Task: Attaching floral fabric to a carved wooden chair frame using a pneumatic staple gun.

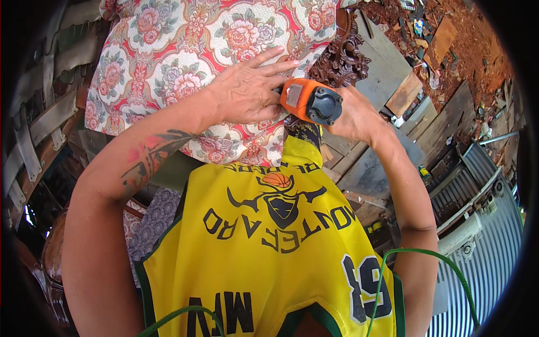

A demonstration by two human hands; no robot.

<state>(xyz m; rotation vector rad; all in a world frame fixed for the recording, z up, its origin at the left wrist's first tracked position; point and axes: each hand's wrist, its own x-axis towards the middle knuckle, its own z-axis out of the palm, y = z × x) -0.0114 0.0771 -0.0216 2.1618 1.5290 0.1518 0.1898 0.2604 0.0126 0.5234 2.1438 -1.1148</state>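
Pressing floral fabric (185, 50) flat with my open left hand (247, 92) | right hand (353, 118) closed around orange stapler (310, 101) | I'd keep fingers (278, 67) clear beside its nose

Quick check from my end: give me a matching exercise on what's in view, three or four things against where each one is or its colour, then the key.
Things:
1. left hand
2. power tool
3. carved wood frame
4. hose

Descriptions:
A. dark brown, ornate, at the fabric's edge
B. flat on the floral fabric
C. thin, green, looping at lower right
D. orange and black, gripped by the right hand

Pairs: 1-B, 2-D, 3-A, 4-C
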